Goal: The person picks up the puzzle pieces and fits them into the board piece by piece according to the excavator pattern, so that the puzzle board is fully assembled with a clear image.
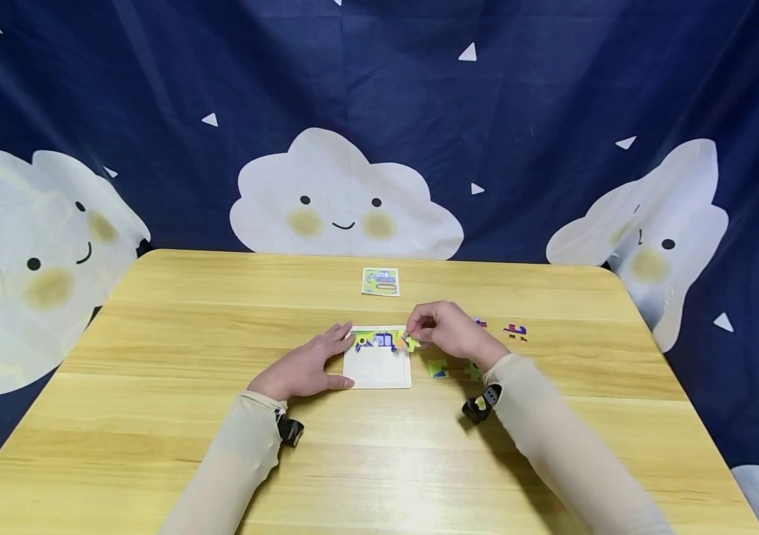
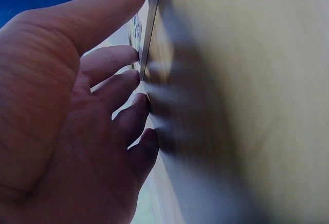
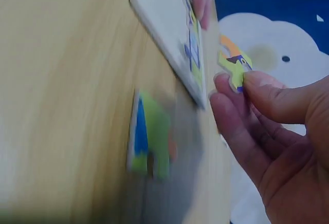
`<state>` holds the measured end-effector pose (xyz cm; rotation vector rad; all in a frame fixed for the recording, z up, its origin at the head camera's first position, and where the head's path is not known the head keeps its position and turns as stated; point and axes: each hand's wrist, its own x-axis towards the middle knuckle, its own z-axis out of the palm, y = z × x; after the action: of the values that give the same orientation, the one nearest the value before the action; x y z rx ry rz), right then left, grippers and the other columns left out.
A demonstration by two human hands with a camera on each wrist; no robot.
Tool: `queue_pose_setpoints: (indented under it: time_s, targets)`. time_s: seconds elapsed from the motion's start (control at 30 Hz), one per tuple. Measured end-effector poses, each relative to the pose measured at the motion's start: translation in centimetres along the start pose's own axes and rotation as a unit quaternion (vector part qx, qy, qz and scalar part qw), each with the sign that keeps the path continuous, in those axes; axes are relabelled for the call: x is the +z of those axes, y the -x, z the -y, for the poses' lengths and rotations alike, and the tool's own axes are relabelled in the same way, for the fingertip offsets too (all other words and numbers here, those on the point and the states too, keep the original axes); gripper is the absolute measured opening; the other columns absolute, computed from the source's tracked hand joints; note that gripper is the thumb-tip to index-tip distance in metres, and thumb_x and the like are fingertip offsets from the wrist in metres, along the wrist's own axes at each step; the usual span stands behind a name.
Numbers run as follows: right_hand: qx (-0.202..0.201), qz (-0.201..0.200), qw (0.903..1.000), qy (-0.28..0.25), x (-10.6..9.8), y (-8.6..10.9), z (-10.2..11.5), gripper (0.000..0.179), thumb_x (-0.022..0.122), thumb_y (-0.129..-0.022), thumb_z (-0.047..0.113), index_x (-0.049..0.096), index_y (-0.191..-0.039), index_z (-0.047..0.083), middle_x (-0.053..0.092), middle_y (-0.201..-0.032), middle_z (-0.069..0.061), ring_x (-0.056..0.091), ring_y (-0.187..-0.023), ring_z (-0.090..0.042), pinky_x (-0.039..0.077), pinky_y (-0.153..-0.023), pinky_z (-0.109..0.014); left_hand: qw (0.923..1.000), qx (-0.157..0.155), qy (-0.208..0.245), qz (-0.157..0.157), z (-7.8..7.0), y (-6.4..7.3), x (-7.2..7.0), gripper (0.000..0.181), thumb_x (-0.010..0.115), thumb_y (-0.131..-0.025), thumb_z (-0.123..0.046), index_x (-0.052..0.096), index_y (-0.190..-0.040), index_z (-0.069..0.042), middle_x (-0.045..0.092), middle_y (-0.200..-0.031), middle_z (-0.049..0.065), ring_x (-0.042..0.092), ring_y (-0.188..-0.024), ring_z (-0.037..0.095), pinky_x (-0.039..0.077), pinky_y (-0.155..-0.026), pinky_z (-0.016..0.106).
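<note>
A white puzzle board (image 1: 378, 371) lies on the table with joined pieces (image 1: 379, 339) along its far side, showing a blue vehicle on yellow-green. My left hand (image 1: 308, 365) rests against the board's left side, thumb near the close corner and fingers spread toward the far one. In the left wrist view those fingers (image 2: 110, 62) touch the board's edge (image 2: 149, 34). My right hand (image 1: 449, 327) pinches a yellow-green puzzle piece (image 3: 236, 66) with an orange patch between thumb and fingertips. That piece is held up by the board's far right corner.
A small picture card (image 1: 380, 281) of a blue vehicle lies beyond the board. Loose puzzle pieces lie to the right: a green and blue one (image 1: 438, 368), a green one (image 1: 473, 371) under the right wrist, and a purple-red one (image 1: 516, 331). A cloud-print curtain (image 1: 346, 82) hangs behind the table.
</note>
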<state>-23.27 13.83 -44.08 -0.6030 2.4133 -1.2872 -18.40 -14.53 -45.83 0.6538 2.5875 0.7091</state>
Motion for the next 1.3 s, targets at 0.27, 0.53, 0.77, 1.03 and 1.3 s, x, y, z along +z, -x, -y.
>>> queue_pose_setpoints:
  time_s: [0.27, 0.53, 0.77, 1.03, 1.3]
  targets:
    - [-0.016, 0.011, 0.9992, -0.036, 2.3, -1.0, 0.8, 0.016, 0.063, -0.088, -0.013, 0.069, -0.087, 0.001, 0.066, -0.081, -0.008, 0.064, -0.073, -0.024, 0.058, -0.066, -0.036, 1.0000, 0.002, 0.003, 0.000, -0.1, 0.0, -0.1, 0.080, 0.072, -0.090, -0.037, 0.033, -0.154, -0.010, 0.012, -0.163, 0.003, 0.012, -0.147, 0.032, 0.018, -0.116, 0.049]
    - [-0.033, -0.018, 0.9993, -0.003, 4.3, -2.1, 1.3, 0.016, 0.065, -0.089, -0.008, 0.073, -0.087, 0.005, 0.068, -0.080, -0.001, 0.060, -0.072, -0.014, 0.053, -0.067, -0.027, 1.0000, 0.008, 0.005, -0.002, 0.0, -0.1, -0.1, 0.080, 0.072, -0.090, -0.037, 0.033, -0.153, -0.008, 0.012, -0.163, 0.004, 0.012, -0.146, 0.033, 0.017, -0.116, 0.050]
    - [-0.022, -0.012, 0.9997, -0.001, 5.6, -2.8, 1.8, 0.013, 0.067, -0.088, -0.007, 0.072, -0.085, 0.005, 0.067, -0.076, 0.001, 0.062, -0.069, -0.013, 0.053, -0.066, -0.027, 0.9999, 0.007, 0.010, -0.002, 0.1, -0.1, 0.0, 0.079, 0.072, -0.090, -0.037, 0.034, -0.153, -0.008, 0.012, -0.163, 0.004, 0.011, -0.147, 0.031, 0.016, -0.116, 0.049]
    - [-0.014, -0.013, 0.9995, 0.025, 6.5, -3.4, 2.0, 0.012, 0.069, -0.088, -0.003, 0.072, -0.084, 0.007, 0.067, -0.075, 0.002, 0.063, -0.067, -0.013, 0.053, -0.068, -0.027, 0.9998, 0.012, 0.015, -0.004, 0.2, -0.1, 0.0, 0.081, 0.073, -0.089, -0.037, 0.033, -0.153, -0.006, 0.013, -0.163, 0.006, 0.010, -0.147, 0.030, 0.015, -0.116, 0.050]
    - [-0.005, -0.013, 0.9969, 0.078, 6.7, -3.8, 2.1, 0.018, 0.068, -0.088, -0.004, 0.072, -0.081, 0.012, 0.066, -0.075, 0.007, 0.060, -0.072, -0.009, 0.051, -0.075, -0.028, 0.9997, 0.009, 0.020, -0.010, 0.3, -0.2, 0.1, 0.087, 0.074, -0.088, -0.036, 0.026, -0.156, -0.008, 0.015, -0.162, 0.008, 0.012, -0.147, 0.027, 0.014, -0.117, 0.047]
